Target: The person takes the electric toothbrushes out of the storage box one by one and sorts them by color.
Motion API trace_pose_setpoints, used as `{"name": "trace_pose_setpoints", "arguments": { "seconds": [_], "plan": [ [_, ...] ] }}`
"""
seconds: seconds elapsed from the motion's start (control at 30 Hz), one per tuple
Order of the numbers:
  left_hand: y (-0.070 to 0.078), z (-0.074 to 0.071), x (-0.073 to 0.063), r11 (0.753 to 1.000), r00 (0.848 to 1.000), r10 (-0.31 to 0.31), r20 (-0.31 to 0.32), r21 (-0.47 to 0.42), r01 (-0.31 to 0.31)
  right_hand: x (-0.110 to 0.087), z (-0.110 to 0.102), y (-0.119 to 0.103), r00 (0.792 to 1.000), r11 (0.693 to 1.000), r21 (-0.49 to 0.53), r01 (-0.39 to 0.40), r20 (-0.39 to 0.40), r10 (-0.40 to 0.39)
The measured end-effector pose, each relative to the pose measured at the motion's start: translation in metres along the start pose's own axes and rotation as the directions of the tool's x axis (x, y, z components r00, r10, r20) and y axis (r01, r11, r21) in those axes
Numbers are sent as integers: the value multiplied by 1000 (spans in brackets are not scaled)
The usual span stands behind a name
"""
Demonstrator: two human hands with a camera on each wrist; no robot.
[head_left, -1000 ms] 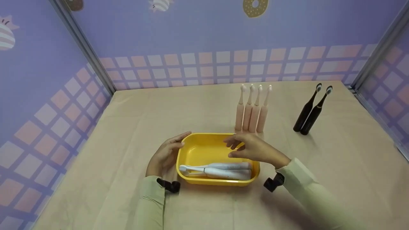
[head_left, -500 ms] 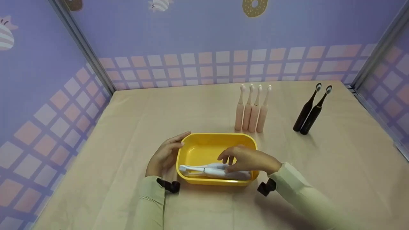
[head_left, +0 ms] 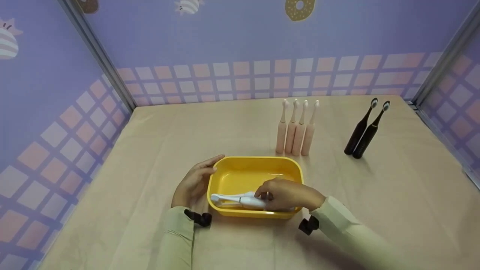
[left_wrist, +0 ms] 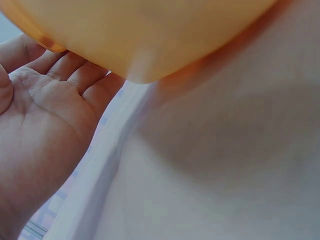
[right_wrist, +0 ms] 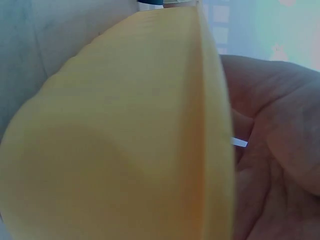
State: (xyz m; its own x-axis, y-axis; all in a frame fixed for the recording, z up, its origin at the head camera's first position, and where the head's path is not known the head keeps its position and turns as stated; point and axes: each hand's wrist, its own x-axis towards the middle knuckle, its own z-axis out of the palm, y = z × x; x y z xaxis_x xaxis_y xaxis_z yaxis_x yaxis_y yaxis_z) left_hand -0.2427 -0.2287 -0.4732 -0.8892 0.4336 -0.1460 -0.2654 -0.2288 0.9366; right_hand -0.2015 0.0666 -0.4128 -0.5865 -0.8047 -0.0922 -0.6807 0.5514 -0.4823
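A yellow plastic tray (head_left: 240, 179) with rounded corners stands in front of me in the head view. My left hand (head_left: 192, 182) holds its left end, thumb at the rim and fingers along the outer wall; the left wrist view shows the palm beside the tray wall (left_wrist: 150, 40). Inside, along the near side, lie white electric toothbrushes (head_left: 250, 202) with their heads to the left. My right hand (head_left: 290, 193) reaches over the right rim, its curled fingers and thumb gripping a white handle. The tray wall (right_wrist: 115, 120) hides those fingertips in the right wrist view.
Several pink electric toothbrushes (head_left: 297, 137) stand upright in a row behind the tray. Two black electric toothbrushes (head_left: 365, 137) stand together farther right. A cloth covers the table (head_left: 168, 138), and patterned panels (head_left: 225, 75) enclose its back and sides.
My right hand has moved from above the tray's far right corner down and toward me onto the white toothbrush handles, and its fingers have closed there. The left hand and tray stay put.
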Motion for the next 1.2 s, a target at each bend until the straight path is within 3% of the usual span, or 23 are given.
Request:
{"name": "trace_pose_setpoints", "arguments": {
  "seconds": [0.3, 0.67, 1.2],
  "plan": [
    [0, -1, -1, 1000, 1000, 16, 23, 24, -16, -3, 5, -2, 996, 994, -94, 55, -58, -61],
    [0, -1, 0, 1000, 1000, 11, 8, 12, -11, -5, 8, -2, 997, 994, -110, 14, -75, -23],
    [-1, -1, 0, 999, 1000, 2, -1, 32, -2, -9, 6, 1, 988, 992, -86, 96, -109, -105]
  ]
}}
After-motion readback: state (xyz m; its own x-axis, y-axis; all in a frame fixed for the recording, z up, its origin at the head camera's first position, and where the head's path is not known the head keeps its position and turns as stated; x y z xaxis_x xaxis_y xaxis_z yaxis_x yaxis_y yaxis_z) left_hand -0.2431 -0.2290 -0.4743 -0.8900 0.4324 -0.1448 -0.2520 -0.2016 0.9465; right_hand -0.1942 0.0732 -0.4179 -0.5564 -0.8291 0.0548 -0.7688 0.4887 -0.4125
